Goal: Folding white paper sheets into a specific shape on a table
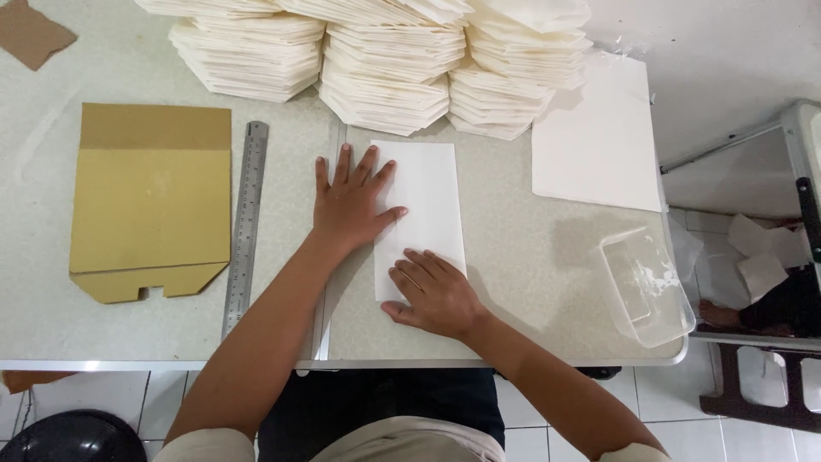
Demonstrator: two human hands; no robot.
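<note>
Head view looked straight down on a pale speckled table [530,282], with the person's dark lap and a tiled floor showing below its near edge. Nearest that edge, the right hand [434,295] lay flat with fingers released and spread loosely, pressing on the lower end of a folded white paper sheet [428,201]; it grasped nothing. Just beyond it, the left hand [352,201] was also open, palm down, fingers fanned out, its thumb and fingertips resting on the left margin of the same sheet while the palm sat on the bare table. The sheet lay near the middle of the table, long side running from near edge to far edge.

Left of the left forearm, a steel ruler [246,227] ran from the near edge toward the far side. Further left lay a flat brown cardboard template [152,210] with a notch in its near end, just beside the ruler but apart from it. At the near right corner, a clear plastic tub [646,287] overhung the right edge.

Farther out on the right, a larger blank white sheet [599,141] rested near the right edge. Along the far edge stood stacks of folded white paper pieces [385,64]. A brown cardboard scrap [30,32] lay in the far left corner.
</note>
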